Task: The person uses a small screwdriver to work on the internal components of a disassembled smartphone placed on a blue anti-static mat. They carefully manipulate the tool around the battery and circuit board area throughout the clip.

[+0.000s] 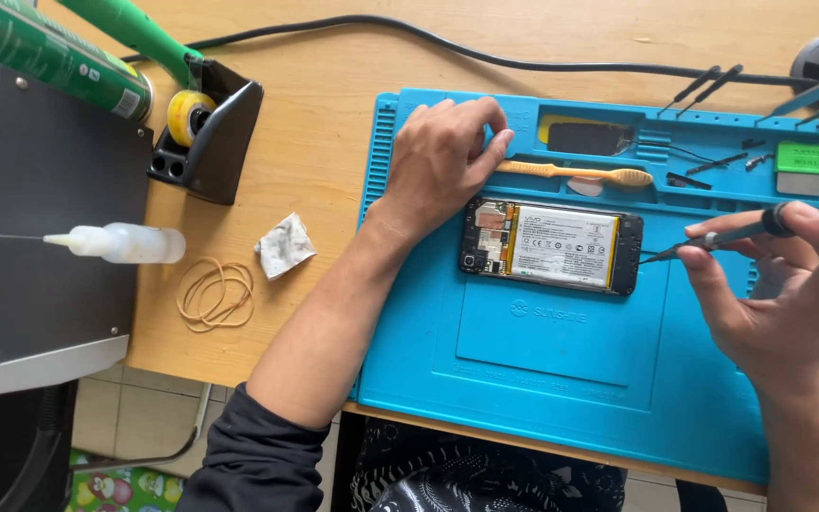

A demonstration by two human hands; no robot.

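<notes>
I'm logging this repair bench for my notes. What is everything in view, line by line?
Opened phone: one, black with white battery, on mat centre.
Work mat: one, blue, on wooden table.
Brush: one, tan, in mat's top tray.
Green block: one, top right tray.
Squeeze bottle: one, clear, needle tip, on grey box.
Rubber bands: a few, tan, on table.
Crumpled wipe: one, white, beside bands.
Tool stand: one, black, holding a green-handled tool.
Cable: one, black, along table's back.
Left hand: resting on mat by phone.
Right hand: holding screwdriver at phone's end.
</notes>
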